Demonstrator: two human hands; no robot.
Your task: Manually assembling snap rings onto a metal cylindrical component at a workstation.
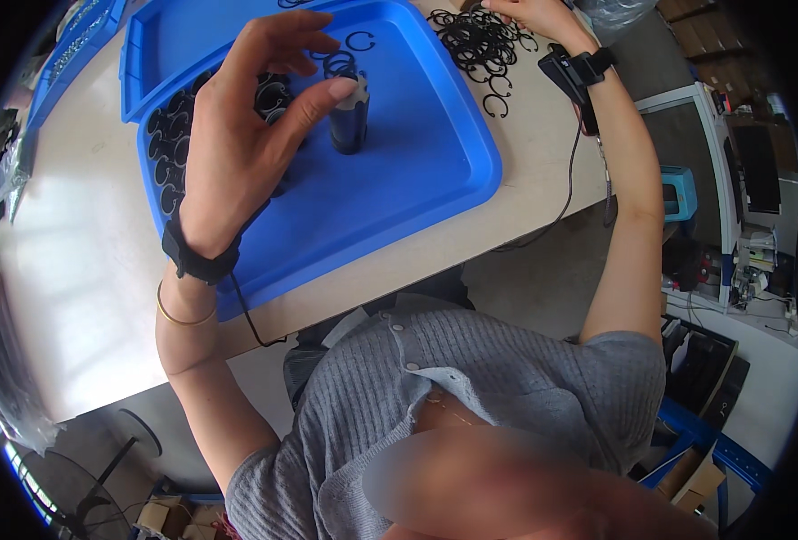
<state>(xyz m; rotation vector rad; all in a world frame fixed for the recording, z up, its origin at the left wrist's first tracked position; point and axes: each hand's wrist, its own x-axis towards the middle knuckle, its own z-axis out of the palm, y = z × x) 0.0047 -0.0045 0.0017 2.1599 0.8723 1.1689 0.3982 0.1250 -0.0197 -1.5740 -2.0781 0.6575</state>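
Working at a pale counter [84,243], with a wide blue tray [417,175] set close to the near edge, probably to shorten the reach. Relies on its raised rim, presumably, to stop parts from rolling off. Has a second blue tray [170,49] just beyond, at the far left.

Holds the left hand [237,135] over the first tray, thumb spread from the curved fingers, with nothing visibly clasped. Places the thumb tip in front of the top of a dark cylinder [349,130], perhaps to steady or guide; cannot tell contact from this angle.

Extends the right hand [543,18] to the far side of a pile of black rings [480,40], fingertips close together near the upper edge of the view; cannot tell a pinch from a loose touch. Leaves the pile on the counter just right of the tray, likely for easy picking from that side.

Crowds black round parts [172,148] along the tray's left side, seemingly to free floor around the cylinder. Stands the cylinder upright there, apparently for access from above. Shows one open ring [360,40] lying flat beyond, apart from the pile.
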